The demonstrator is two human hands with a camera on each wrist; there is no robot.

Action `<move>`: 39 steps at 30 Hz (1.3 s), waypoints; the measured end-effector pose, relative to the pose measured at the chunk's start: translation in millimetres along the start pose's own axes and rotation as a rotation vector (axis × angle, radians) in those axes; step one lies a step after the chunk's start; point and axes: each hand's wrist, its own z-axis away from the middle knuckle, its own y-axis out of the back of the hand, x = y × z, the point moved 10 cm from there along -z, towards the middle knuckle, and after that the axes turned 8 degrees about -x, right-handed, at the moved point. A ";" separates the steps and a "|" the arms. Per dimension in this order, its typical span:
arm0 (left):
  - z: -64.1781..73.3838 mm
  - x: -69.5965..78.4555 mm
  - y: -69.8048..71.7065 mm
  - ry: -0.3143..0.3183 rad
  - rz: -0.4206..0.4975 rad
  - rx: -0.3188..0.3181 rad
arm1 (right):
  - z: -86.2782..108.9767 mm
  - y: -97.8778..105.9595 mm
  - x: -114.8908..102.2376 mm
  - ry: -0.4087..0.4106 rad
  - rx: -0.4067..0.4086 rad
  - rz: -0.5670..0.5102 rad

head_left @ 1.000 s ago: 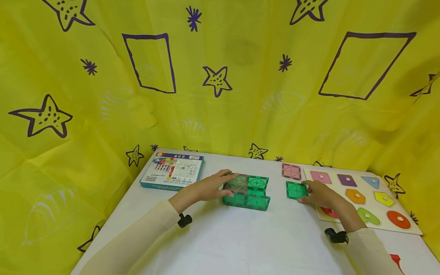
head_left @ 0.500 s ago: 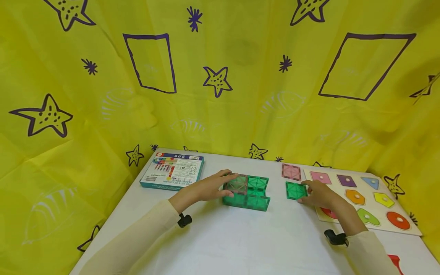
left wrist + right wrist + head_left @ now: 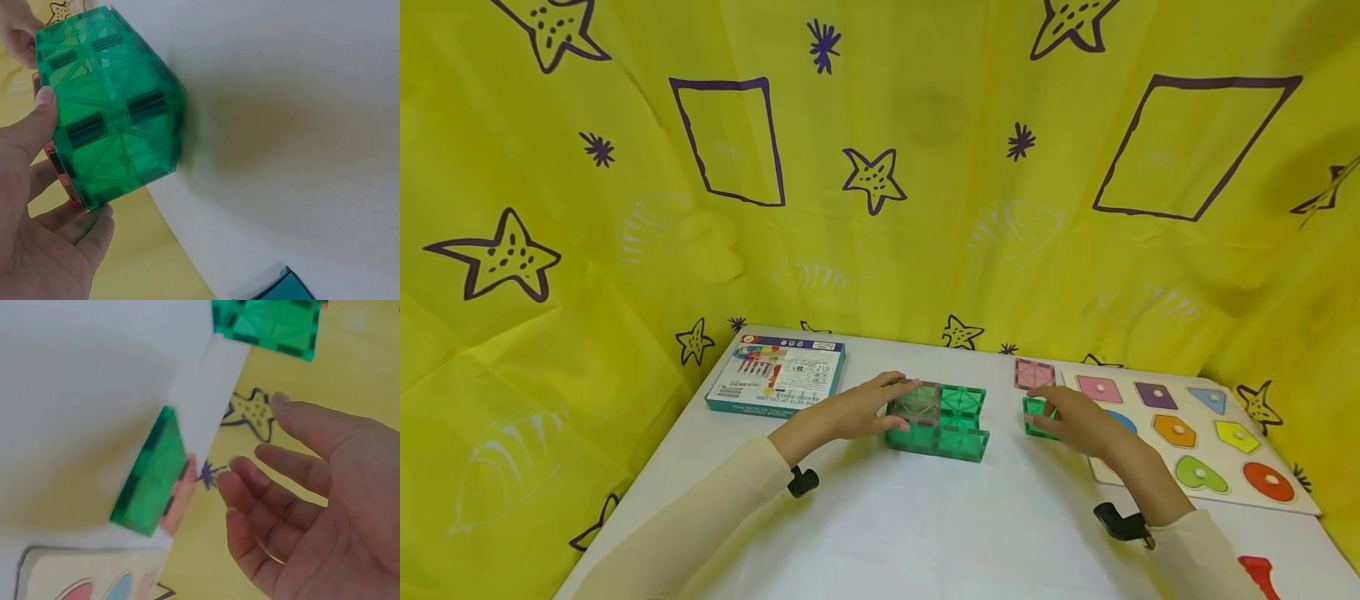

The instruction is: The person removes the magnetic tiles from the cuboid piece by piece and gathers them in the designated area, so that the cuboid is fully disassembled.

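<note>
The location is a play or learning area; home or classroom cannot be determined. Indicators: yellow cloth bearing stars, and a white table carrying a shape puzzle, box and translucent tiles.

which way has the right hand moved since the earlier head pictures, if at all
Yes, leftward in the head view: the right hand now overlaps the lower edge of the pink tile, where before it stopped short on the right.

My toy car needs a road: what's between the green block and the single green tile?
Only bare white table lies between the block and the tile in the head view.
</note>
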 end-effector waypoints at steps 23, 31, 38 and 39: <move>-1.3 -1.6 -1.2 -0.008 -0.001 0.004 | 7.1 -41.3 -95.7 0.281 0.182 0.242; -0.7 -0.7 -1.4 -0.018 0.013 0.003 | 8.3 -47.1 -104.9 0.376 0.263 0.354; -0.2 -0.4 -1.1 -0.022 0.002 0.008 | 7.2 -53.6 -106.6 0.412 0.281 0.381; -0.2 -0.7 -1.2 -0.021 0.001 0.008 | 6.8 -54.6 -106.9 0.413 0.280 0.386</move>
